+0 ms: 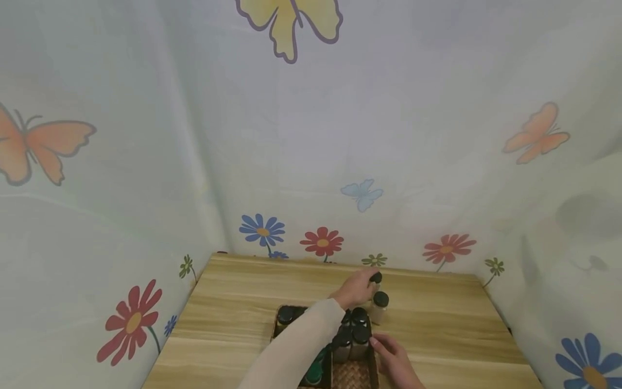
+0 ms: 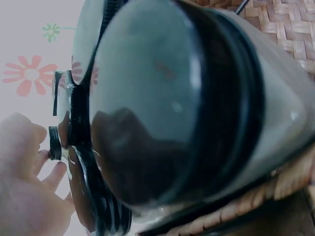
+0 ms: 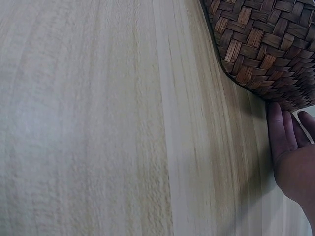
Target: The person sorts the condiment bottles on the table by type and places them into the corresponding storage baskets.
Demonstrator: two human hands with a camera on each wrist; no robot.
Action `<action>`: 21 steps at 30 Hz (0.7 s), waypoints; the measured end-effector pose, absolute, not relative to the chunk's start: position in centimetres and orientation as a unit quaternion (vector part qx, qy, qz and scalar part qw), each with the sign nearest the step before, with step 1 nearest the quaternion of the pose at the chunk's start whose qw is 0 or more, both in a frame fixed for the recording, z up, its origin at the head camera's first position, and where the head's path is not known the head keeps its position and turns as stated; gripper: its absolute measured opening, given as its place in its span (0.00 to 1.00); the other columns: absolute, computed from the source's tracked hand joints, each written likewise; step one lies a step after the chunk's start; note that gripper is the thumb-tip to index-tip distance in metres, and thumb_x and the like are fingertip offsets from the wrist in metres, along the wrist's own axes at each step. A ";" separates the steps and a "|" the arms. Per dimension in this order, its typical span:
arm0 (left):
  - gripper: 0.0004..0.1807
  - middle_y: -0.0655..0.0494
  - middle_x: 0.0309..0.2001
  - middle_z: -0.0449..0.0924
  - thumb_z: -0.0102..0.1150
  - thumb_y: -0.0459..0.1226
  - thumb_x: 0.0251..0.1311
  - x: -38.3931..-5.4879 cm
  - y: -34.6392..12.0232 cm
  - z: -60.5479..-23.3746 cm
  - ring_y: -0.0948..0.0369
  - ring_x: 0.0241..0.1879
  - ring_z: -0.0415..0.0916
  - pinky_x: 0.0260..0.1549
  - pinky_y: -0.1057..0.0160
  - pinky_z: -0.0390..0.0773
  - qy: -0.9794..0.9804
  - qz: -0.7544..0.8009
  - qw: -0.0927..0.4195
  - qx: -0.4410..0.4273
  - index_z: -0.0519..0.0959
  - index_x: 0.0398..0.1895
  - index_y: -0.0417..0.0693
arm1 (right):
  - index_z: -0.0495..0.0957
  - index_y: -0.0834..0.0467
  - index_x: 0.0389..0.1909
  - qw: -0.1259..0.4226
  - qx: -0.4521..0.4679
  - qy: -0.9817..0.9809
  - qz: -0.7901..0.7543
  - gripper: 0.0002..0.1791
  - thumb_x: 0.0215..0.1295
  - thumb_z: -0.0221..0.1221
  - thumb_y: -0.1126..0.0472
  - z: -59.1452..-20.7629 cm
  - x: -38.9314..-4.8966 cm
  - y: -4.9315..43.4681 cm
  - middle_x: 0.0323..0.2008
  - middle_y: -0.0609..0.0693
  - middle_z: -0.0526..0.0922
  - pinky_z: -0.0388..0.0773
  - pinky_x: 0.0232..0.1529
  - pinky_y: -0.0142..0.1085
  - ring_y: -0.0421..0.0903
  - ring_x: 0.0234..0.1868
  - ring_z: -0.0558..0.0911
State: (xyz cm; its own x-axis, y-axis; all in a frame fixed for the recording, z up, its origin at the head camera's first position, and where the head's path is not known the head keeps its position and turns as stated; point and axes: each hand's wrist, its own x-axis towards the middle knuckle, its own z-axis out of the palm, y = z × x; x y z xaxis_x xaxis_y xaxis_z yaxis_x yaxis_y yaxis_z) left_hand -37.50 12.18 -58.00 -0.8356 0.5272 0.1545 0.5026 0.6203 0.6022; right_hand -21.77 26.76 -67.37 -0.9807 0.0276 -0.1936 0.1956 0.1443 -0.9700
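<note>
Bare table [image 1: 233,292] along left edge and far-left corner, black-lidded jars [image 1: 357,319] crowd the woven basket [image 1: 351,375] mid-table — another jar [image 1: 379,306] stands just outside it

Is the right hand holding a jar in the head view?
No, the right hand only rests against the woven basket edge, gripping no jar.

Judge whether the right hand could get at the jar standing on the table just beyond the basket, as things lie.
Probably yes. The right hand rests against the basket, with bare table between it and the jar. The left hand, holding another jar beside it, may crowd the approach.
</note>
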 end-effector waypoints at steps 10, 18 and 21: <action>0.24 0.54 0.71 0.74 0.64 0.42 0.74 -38.0 12.4 -59.0 0.57 0.68 0.73 0.65 0.60 0.75 0.930 0.225 -0.041 0.287 0.78 0.71 0.52 | 0.77 0.68 0.65 0.062 0.077 0.751 -0.653 0.31 0.78 0.61 0.45 -67.4 -21.8 26.8 0.63 0.65 0.80 0.85 0.49 0.54 0.58 0.64 0.77; 0.23 0.54 0.61 0.77 0.72 0.41 0.68 -37.4 11.9 -58.7 0.59 0.57 0.78 0.55 0.61 0.81 0.932 0.265 -0.024 0.247 0.81 0.63 0.48 | 0.76 0.69 0.65 0.069 0.073 0.748 -0.656 0.32 0.78 0.61 0.45 -67.2 -21.7 26.8 0.64 0.67 0.79 0.85 0.50 0.56 0.59 0.64 0.78; 0.20 0.56 0.53 0.81 0.75 0.41 0.65 -37.3 11.5 -58.7 0.61 0.49 0.80 0.48 0.62 0.82 0.926 0.300 -0.018 0.230 0.81 0.57 0.49 | 0.76 0.68 0.65 0.072 0.075 0.749 -0.655 0.32 0.78 0.60 0.44 -67.4 -21.8 26.9 0.64 0.67 0.79 0.85 0.49 0.56 0.60 0.64 0.78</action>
State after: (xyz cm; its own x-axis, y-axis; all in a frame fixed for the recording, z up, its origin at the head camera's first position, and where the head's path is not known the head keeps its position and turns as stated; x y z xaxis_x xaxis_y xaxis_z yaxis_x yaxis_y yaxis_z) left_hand -37.28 11.53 -58.70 -0.8940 0.4141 0.1713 0.4358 0.7145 0.5473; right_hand -21.85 26.90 -67.40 -0.9784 0.0192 -0.2059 0.2066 0.1310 -0.9696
